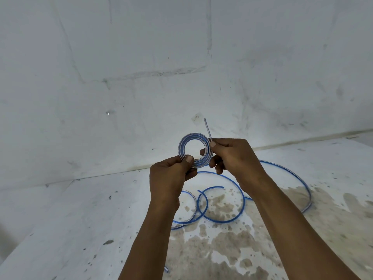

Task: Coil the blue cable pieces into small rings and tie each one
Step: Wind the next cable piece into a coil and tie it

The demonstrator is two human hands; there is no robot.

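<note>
A small ring of coiled blue cable (184, 142) is held up in front of me, above the floor. My left hand (171, 178) pinches its lower edge between thumb and fingers. My right hand (232, 156) grips the ring's right side, and the cable's free end (207, 129) sticks up past its thumb. Several loose blue cable pieces (222, 219) lie in open curves on the floor below my hands.
The floor (80, 219) is pale, stained concrete with brown patches at the right. A marked white wall (141, 77) rises close behind. A short bit of blue cable (166, 269) shows by my left forearm at the bottom.
</note>
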